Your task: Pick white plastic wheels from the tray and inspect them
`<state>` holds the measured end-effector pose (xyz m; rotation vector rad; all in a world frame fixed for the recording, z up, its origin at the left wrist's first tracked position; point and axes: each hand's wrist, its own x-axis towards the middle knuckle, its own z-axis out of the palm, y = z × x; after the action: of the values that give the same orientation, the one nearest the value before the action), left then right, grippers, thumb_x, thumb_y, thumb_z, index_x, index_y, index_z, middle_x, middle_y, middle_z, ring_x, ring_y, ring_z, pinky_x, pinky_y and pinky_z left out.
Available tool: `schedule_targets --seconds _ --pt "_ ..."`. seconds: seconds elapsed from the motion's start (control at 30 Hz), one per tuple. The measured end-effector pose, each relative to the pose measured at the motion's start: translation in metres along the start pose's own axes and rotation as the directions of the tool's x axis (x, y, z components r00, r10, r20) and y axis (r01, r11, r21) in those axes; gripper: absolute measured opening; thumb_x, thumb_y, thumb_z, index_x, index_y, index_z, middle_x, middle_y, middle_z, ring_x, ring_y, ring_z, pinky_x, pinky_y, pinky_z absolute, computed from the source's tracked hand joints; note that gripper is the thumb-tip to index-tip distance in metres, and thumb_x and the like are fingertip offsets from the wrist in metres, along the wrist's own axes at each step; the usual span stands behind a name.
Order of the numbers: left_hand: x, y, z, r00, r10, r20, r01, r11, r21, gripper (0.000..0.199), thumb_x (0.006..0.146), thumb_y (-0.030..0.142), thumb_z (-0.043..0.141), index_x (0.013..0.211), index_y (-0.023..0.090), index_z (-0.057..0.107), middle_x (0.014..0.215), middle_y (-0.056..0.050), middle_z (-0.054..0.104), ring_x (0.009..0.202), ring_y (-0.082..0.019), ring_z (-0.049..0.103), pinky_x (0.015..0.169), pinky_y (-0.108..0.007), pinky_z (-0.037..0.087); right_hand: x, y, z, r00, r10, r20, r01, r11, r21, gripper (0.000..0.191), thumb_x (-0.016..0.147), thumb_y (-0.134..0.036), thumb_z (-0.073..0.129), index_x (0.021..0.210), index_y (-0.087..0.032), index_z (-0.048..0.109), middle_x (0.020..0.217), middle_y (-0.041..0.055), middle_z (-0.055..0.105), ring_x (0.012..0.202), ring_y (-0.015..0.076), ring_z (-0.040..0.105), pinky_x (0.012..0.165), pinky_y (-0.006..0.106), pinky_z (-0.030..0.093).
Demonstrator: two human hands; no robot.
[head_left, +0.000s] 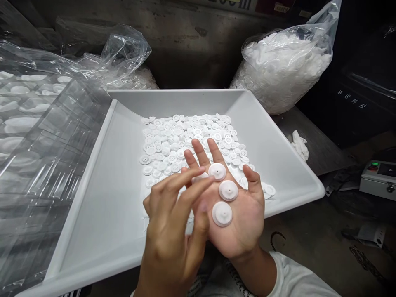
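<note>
Head camera feed: I can make out three small white plastic gears (pixel 222 214) lying on the open palm of the right hand (pixel 235 218), in a rough line from the middle of the palm up to the base of the fingers. The right hand's fingers (pixel 201 152) are spread apart and the gears rest loose, unclamped. The left hand (pixel 168 231) is just beside it, with its index and middle fingers (pixel 192 183) reaching across to the topmost gear, their tips touching its edge. I cannot tell whether they grip it. Both hands are over a white tray (pixel 173 99) holding a heap of more gears (pixel 185 140). Past the tray's far wall stands a clear bag of white parts (pixel 284 70). To the right I see a crumpled white rag (pixel 300 146) on a ledge and, lower down, a control box (pixel 379 179) with a green light. A clear plastic sheet (pixel 37 173) lies along the left, and a white sleeve (pixel 293 276) shows at the bottom.
</note>
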<state>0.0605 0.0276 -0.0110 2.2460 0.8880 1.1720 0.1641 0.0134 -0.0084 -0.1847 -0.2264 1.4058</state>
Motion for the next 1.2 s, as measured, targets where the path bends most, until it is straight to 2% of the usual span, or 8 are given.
schedule_targets --seconds 0.1,0.17,0.23,0.3,0.4,0.6,0.83,1.2 --pt "0.001 0.011 0.003 0.955 -0.232 -0.183 0.182 0.95 -0.255 0.039 0.091 0.015 0.05 0.128 0.028 0.056 0.133 0.001 0.057 0.129 -0.021 0.046 0.11 -0.035 0.031 0.001 0.001 0.002 1.0 -0.007 0.0 0.007 0.999 0.044 0.068 0.089 -0.052 0.029 0.148 -0.019 0.027 0.153 0.0059 0.039 0.14 0.0202 0.037 0.119 0.04 0.022" --pt "0.0 0.021 0.007 0.824 -0.492 -0.281 0.284 0.787 -0.547 0.034 0.092 0.02 0.048 0.122 0.03 0.061 0.132 0.003 0.06 0.131 -0.02 0.045 0.112 -0.034 0.032 0.002 0.002 0.002 1.0 -0.019 -0.004 0.019 0.998 0.06 0.069 0.089 -0.054 0.028 0.148 -0.018 0.028 0.153 0.0063 0.039 0.14 0.0201 0.037 0.119 0.04 0.024" --pt "-0.002 0.028 0.012 0.732 -0.645 -0.22 0.263 0.565 -0.782 0.03 0.092 0.027 0.048 0.117 0.03 0.064 0.129 0.003 0.064 0.131 -0.02 0.048 0.111 -0.032 0.038 0.003 0.002 0.003 1.0 -0.019 -0.009 0.019 0.998 0.057 0.069 0.089 -0.055 0.027 0.147 -0.019 0.029 0.152 0.0062 0.04 0.139 0.0201 0.038 0.119 0.04 0.022" --pt "-0.004 0.031 0.016 0.762 -0.632 -0.138 0.201 0.434 -0.878 0.031 0.093 0.035 0.047 0.118 0.03 0.064 0.13 0.003 0.064 0.133 -0.021 0.047 0.11 -0.031 0.04 0.003 0.001 0.002 1.0 -0.008 -0.011 0.009 0.999 0.049 0.068 0.089 -0.056 0.026 0.146 -0.019 0.031 0.152 0.0061 0.04 0.139 0.0202 0.038 0.12 0.042 0.019" --pt "-0.004 0.031 0.02 0.778 -0.611 -0.144 0.133 0.384 -0.914 0.033 0.093 0.039 0.045 0.119 0.029 0.063 0.133 0.001 0.062 0.137 -0.021 0.042 0.112 -0.03 0.038 0.003 0.0 0.002 1.0 0.005 -0.012 -0.005 0.999 0.036 0.067 0.09 -0.056 0.026 0.146 -0.02 0.031 0.152 0.0052 0.04 0.139 0.0191 0.039 0.12 0.041 0.018" --pt "0.006 0.023 0.018 0.65 -0.759 -0.043 0.165 0.196 -0.967 0.026 0.091 0.033 0.047 0.1 0.026 0.07 0.118 0.001 0.071 0.124 -0.019 0.055 0.101 -0.026 0.049 0.001 0.0 0.002 1.0 0.0 -0.011 0.001 0.998 0.063 0.068 0.091 -0.055 0.027 0.148 -0.02 0.028 0.153 0.004 0.039 0.14 0.0185 0.036 0.12 0.038 0.018" --pt "0.01 0.014 0.004 0.486 -0.839 0.245 0.158 -0.191 -0.969 0.018 0.084 0.029 0.054 0.092 0.021 0.068 0.098 -0.001 0.072 0.099 -0.016 0.068 0.089 -0.028 0.058 0.002 -0.002 0.002 1.0 -0.011 -0.017 0.013 0.996 0.093 0.065 0.092 -0.054 0.026 0.147 -0.018 0.032 0.152 0.0048 0.041 0.14 0.0185 0.037 0.118 0.034 0.024" --pt "0.009 0.011 0.004 0.538 -0.785 0.306 0.183 -0.245 -0.952 0.018 0.086 0.031 0.055 0.098 0.022 0.064 0.102 -0.002 0.067 0.104 -0.017 0.065 0.089 -0.028 0.058 0.003 0.001 0.002 0.998 -0.028 -0.062 0.025 0.998 -0.052 0.058 0.092 -0.052 0.024 0.135 -0.021 0.049 0.15 0.0028 0.044 0.134 0.0161 0.046 0.118 0.036 0.025"
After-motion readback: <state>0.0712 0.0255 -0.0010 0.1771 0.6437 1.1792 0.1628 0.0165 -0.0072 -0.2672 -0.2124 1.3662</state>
